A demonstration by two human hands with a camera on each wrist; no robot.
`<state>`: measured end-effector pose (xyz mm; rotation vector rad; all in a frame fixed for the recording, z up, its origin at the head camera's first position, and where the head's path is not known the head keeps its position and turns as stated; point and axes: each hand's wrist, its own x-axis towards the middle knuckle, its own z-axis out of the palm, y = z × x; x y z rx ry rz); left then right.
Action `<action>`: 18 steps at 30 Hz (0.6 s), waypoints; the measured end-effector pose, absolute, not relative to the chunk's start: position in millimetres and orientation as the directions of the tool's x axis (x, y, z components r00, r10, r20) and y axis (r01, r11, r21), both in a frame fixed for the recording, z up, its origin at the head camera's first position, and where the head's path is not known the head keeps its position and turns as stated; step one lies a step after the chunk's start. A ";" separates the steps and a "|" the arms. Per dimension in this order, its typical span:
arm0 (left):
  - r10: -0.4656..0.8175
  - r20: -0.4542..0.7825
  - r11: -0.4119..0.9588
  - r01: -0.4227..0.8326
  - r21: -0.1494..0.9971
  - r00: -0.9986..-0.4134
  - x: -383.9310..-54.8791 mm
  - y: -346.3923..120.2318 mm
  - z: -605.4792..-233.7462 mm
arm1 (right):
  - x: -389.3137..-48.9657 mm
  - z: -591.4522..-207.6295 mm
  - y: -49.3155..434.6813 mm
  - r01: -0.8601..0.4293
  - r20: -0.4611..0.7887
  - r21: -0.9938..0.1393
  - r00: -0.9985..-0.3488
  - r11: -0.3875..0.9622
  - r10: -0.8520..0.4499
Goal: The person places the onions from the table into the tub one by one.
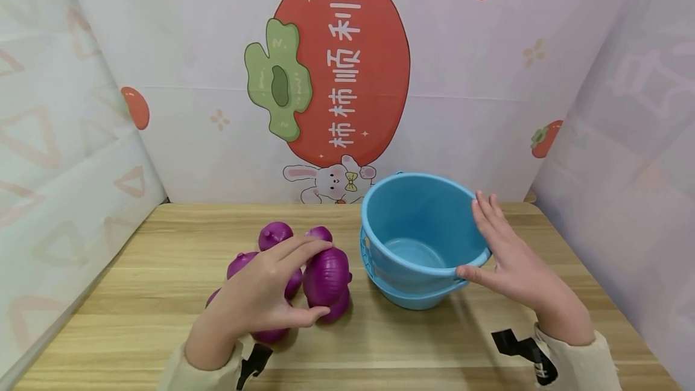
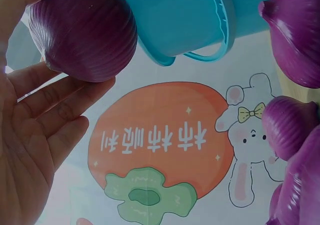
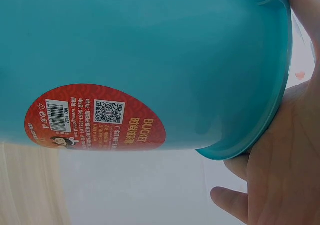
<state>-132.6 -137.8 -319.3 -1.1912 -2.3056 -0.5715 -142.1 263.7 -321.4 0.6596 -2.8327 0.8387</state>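
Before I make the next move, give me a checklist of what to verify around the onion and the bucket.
1. Left hand holding one purple onion: ok, fingers and thumb are around it.
2. Right hand on the bucket: ok, it touches the rim.
3. Bucket mouth unobstructed: ok, the inside shows down to its bottom.
4. Handle out of the way: ok, it hangs outside the bucket.
5. Held onion above the mouth: not ok, it is left of the bucket, by the other onions.
6. Bucket base flat on the table: cannot tell.
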 end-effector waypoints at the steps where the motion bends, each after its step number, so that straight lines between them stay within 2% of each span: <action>1: 0.632 0.587 0.533 0.834 0.144 -0.505 -133.0 -137.0 -318.3 | -142.1 -321.5 263.7 -0.438 0.227 -0.494 -0.899 0.751 -0.375; 10: 0.624 0.607 0.521 0.841 0.147 -0.493 -135.9 -131.7 -312.0 | -143.3 -321.3 263.7 -0.439 0.235 -0.493 -0.899 0.751 -0.370; 18: 0.613 0.607 0.481 0.848 0.222 -0.506 -137.4 -128.0 -308.3 | -142.5 -322.4 263.2 -0.432 0.233 -0.493 -0.902 0.755 -0.363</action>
